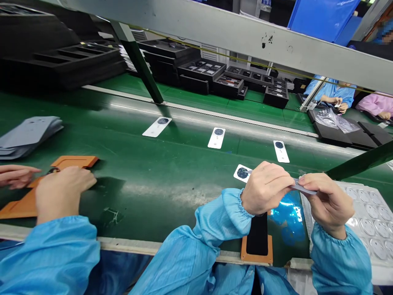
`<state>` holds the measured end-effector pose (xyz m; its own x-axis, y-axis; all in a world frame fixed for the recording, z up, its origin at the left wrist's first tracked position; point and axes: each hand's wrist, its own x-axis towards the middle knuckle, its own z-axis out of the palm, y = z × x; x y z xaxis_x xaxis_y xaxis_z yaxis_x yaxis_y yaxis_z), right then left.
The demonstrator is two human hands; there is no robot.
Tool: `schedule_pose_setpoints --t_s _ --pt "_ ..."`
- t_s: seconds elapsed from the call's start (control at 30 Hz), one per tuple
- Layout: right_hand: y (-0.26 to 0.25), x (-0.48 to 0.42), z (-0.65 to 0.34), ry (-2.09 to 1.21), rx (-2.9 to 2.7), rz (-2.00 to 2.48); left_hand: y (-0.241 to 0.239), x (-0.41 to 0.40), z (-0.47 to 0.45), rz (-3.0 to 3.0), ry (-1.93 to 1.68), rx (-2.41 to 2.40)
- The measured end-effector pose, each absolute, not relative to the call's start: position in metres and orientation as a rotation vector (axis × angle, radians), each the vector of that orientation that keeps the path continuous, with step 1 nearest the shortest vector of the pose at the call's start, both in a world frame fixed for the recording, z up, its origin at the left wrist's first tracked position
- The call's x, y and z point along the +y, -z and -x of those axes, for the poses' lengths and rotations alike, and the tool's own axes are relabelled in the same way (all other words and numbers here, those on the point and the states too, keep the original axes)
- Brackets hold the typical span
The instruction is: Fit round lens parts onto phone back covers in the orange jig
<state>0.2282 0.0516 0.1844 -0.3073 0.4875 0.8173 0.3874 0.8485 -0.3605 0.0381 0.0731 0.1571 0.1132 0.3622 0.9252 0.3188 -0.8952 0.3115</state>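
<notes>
My left hand [267,186] and my right hand [330,200] are both closed on a thin grey panel [303,187], seen nearly edge-on and held between them above the green work surface. The fingers cover most of it. Just beyond my left hand lies a white phone-shaped panel [242,173] with a dark round camera area, partly hidden by that hand. Below my hands a black phone-like slab [257,235] rests in an orange holder [256,255]. Shiny blue film [288,221] lies beside it, under my right hand.
A white tray of round clear parts [371,211] stands at right. Several white panels [216,138] lie along the green surface. A co-worker's hand [63,188] rests on an orange holder [23,205] at left, near stacked grey sheets [27,135]. A green post [362,157] slants at right.
</notes>
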Motion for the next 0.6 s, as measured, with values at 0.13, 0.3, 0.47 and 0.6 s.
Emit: schedule_pose_setpoints --t_s 0.13,0.3,0.47,0.6 --pt "-0.184 0.053 -0.225 -0.096 -1.918 0.658 -0.156 0.075 -0.042 -2.241 -2.043 0.675" --pt "-0.181 0.055 -0.226 -0.099 -1.889 0.686 -0.156 0.079 -0.042 -2.207 -2.018 0.659" --pt "-0.184 0.055 -0.232 -0.146 -1.938 0.684 -0.156 0.084 -0.036 -2.216 -1.979 0.586" --pt "-0.194 0.050 -0.234 -0.123 -2.068 0.687 -0.156 0.086 -0.034 -2.329 -2.098 0.454"
